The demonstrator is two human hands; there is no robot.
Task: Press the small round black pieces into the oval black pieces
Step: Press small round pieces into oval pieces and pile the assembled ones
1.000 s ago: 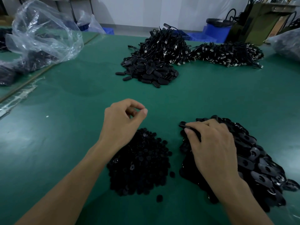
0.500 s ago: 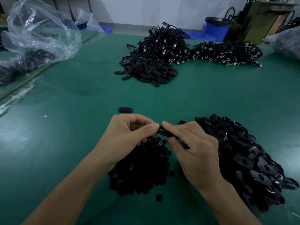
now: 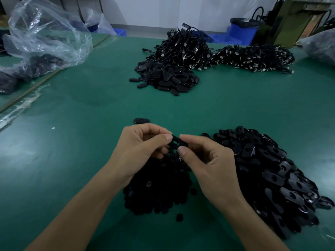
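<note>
Head view: at frame centre, the left hand (image 3: 141, 147) and right hand (image 3: 208, 160) both pinch one oval piece (image 3: 178, 143) between thumb and fingers, above the heap of round pieces (image 3: 159, 189) on the desk (image 3: 72, 142). Whether a round piece is held cannot be told. Step in hand: insertion. The next move probably calls for hole alignment, then firm thumb pressure.

On the tabletop (image 3: 72, 160), the round-piece pile (image 3: 154, 192) lies left of the oval-piece pile (image 3: 272, 174); a farther heap (image 3: 168, 78) sits beyond, cables (image 3: 186, 49) behind it.
</note>
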